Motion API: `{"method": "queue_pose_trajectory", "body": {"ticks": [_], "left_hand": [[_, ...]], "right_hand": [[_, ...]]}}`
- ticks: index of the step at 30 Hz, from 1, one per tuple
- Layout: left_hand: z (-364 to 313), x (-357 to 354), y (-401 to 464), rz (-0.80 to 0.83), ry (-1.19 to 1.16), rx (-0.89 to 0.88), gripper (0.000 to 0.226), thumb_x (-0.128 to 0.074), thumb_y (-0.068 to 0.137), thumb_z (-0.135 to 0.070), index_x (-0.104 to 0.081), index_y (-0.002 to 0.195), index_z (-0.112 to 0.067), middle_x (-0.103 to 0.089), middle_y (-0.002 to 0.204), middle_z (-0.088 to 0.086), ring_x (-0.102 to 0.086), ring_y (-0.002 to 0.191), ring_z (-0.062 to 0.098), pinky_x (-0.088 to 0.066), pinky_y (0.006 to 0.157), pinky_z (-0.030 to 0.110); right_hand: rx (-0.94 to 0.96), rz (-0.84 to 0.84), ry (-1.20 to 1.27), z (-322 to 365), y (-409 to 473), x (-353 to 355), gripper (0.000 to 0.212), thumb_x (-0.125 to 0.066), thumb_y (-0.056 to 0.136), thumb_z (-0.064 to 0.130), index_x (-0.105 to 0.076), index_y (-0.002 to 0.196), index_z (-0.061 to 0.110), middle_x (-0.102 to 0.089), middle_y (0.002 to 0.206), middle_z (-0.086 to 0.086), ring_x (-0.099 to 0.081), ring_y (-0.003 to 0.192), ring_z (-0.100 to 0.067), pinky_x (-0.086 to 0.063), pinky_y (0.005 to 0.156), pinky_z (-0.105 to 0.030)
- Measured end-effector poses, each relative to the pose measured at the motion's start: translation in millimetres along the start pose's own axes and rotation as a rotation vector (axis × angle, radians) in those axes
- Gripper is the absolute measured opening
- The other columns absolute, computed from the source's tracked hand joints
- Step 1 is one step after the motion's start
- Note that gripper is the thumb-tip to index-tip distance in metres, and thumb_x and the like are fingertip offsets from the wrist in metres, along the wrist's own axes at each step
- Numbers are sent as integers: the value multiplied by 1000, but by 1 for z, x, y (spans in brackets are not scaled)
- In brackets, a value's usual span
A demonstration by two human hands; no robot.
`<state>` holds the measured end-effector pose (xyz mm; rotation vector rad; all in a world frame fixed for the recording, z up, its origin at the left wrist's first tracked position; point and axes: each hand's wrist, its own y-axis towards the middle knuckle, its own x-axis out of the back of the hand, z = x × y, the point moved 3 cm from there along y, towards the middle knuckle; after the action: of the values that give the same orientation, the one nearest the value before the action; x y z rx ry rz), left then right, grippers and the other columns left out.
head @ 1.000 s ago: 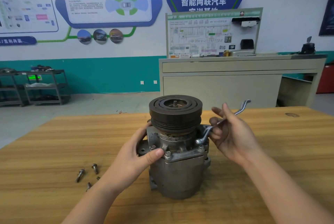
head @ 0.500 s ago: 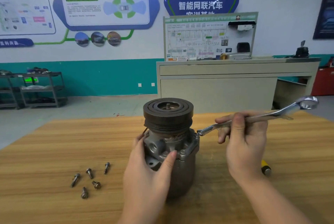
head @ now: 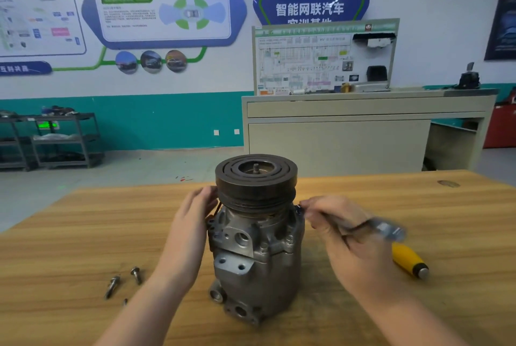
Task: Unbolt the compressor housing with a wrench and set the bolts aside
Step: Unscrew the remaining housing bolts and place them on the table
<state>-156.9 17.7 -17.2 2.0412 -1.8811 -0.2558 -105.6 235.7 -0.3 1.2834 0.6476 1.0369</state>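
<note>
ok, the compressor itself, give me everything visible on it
The compressor stands upright on the wooden table, pulley end up. Its dark grooved clutch pulley has a small shaft stub at centre. Below is a grey cast-metal body, dull and worn, with round ports, mounting lugs and a bolted flange. The left hand rests against its left side; the right hand holds a blurred wrench at its upper right edge.

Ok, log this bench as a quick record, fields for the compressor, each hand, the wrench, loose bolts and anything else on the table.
compressor: upright on the wooden table, pulley on top
left hand: on its left side
right hand: grips the wrench
wrench: blurred, head at the housing's right rim
bolts: loose, left of the compressor
other: yellow-handled tool to the right
</note>
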Motion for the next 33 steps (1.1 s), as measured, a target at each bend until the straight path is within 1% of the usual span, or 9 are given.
{"method": "queue_pose_trajectory", "body": {"ticks": [2,4,6,9,14,19,25,28,33], "left_hand": [[7,-2,-6,16,7,9,37,-37,98,-57,-60,120,-38,-64,117,-18,-56,107,-16,-44,92,9],[13,-4,-12,165,-69,55,60,-36,82,-80,-59,124,-43,-64,127,-14,-56,121,-1,-42,104,30],[10,-3,-16,269,-51,17,70,-38,69,-90,-53,125,-52,-62,127,-23,-54,123,-1,-44,101,23],[0,-2,-16,322,-3,-39,89,-64,46,-90,-42,125,-55,-58,114,-43,-55,109,-16,-45,78,2],[0,-1,-14,384,-13,-40,111,-82,46,-65,-37,144,-37,-63,122,-28,-61,111,-5,-51,81,10],[1,-1,-10,417,-41,-44,115,-83,39,-73,-40,140,-37,-64,121,-27,-62,111,-4,-51,83,11],[1,0,-7,458,-53,-53,110,-85,41,-71,-41,138,-39,-64,123,-26,-61,112,-3,-49,81,9],[1,0,-7,445,-60,-66,109,-84,41,-71,-43,136,-38,-64,123,-26,-61,112,-3,-49,82,8],[2,-1,-6,458,-55,-75,102,-84,45,-71,-44,134,-41,-64,124,-24,-61,113,-1,-49,84,11]], "right_hand": [[104,69,-103,9,-2,-5,18,-64,90,32,-72,89,17,-72,90,9,-61,78,-9,-51,68,-27],[137,77,-203,13,-2,-11,29,-60,92,37,-74,87,12,-71,91,12,-57,76,-11,-48,68,-25],[117,-2,-264,14,-2,-14,34,-52,97,39,-71,88,13,-65,88,13,-57,75,-11,-47,67,-24],[-148,-249,-28,8,-7,-13,13,-39,101,37,-52,99,38,-67,81,0,-62,75,-16,-48,67,-29],[-738,-652,508,-32,-8,1,19,-31,94,5,-41,90,20,-63,57,-5,-44,39,-19,-35,42,-21],[-1187,-467,789,-85,17,-9,19,-27,91,3,-38,84,15,-44,46,-2,-27,31,-14,-23,37,-16],[-1435,-35,838,-108,37,-48,27,-32,93,10,-40,69,16,-34,39,8,-26,28,-10,-21,31,-15],[-1497,183,726,-106,31,-60,45,-36,93,13,-47,49,18,-34,37,7,-28,30,-9,-25,41,-22],[-1361,-121,840,-98,34,-45,19,-38,100,18,-50,85,15,-54,48,0,-38,32,-10,-31,37,-18]]}}
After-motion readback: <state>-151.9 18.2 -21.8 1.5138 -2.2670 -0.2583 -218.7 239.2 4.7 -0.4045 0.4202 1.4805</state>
